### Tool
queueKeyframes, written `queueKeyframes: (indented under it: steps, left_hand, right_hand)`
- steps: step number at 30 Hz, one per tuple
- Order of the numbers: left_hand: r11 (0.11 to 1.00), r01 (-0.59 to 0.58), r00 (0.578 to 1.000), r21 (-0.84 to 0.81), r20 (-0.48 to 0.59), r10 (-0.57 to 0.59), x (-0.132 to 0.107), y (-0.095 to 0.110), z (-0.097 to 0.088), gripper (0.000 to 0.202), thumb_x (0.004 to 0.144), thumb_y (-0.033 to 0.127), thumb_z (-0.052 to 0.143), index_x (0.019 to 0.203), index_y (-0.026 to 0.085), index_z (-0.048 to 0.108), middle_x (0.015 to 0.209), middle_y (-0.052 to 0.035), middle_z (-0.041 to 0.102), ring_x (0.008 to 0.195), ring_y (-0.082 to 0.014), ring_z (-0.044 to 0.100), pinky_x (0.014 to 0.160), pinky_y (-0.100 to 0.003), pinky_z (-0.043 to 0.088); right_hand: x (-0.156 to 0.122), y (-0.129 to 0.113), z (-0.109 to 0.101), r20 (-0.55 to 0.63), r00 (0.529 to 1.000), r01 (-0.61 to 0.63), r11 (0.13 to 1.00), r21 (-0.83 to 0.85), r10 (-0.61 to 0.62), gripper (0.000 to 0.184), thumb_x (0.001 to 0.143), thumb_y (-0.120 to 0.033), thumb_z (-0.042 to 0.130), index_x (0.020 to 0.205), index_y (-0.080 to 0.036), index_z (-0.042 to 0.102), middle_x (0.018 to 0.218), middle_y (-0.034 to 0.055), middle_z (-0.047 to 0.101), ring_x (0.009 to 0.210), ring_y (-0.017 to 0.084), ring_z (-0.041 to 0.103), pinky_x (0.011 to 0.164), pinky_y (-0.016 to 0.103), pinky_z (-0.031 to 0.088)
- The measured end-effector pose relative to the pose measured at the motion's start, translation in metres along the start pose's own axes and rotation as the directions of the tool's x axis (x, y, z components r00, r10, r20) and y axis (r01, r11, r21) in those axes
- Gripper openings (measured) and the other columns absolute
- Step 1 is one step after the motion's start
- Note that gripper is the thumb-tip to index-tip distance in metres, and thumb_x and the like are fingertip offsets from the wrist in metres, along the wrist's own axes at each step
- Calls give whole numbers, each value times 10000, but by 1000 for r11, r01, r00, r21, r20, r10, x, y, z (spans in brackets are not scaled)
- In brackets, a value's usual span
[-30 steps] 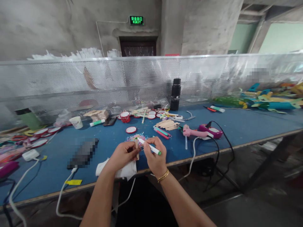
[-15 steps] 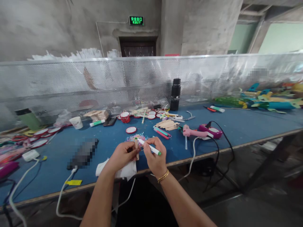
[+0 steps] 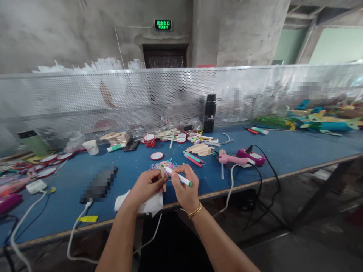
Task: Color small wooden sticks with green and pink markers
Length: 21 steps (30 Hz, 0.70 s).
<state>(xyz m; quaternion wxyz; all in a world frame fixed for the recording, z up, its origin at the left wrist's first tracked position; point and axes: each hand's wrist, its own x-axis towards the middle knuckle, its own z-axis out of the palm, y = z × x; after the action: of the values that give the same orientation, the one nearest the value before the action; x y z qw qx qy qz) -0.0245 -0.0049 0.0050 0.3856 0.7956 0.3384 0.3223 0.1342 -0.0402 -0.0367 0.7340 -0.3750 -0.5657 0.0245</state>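
My left hand pinches a wooden craft stick upright between thumb and fingers, above the table's front edge. My right hand is closed around a white marker with green ends, held like a pen. The marker's green tip meets the upper part of the stick, or lies right beside it. Just behind both hands is a heap of small colourful rubber bands, partly hidden by them. A white tissue lies under my left wrist at the table edge.
On the blue table lie a pile of craft sticks, a pink glue gun and a phone with a cable. A black bottle stands near the perforated metal screen. Red-rimmed discs are scattered about.
Almost nothing differs. Both hands keep the same grip on the stick and the marker, and the view has shifted very slightly.
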Motion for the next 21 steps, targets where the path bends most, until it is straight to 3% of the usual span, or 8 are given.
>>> queueKeyframes:
  steps: [21]
  left_hand:
    - [1000, 8, 1000, 8, -8, -8, 0, 0, 0, 467, 838, 580, 703, 647, 176, 570, 596, 4, 637, 553, -130, 556, 591, -247, 418]
  right_hand:
    - [0, -2, 0, 10, 1000, -6, 1000, 5, 6, 120, 909, -215, 576, 790, -231, 576, 748, 0, 656, 729, 176, 618, 765, 344, 476]
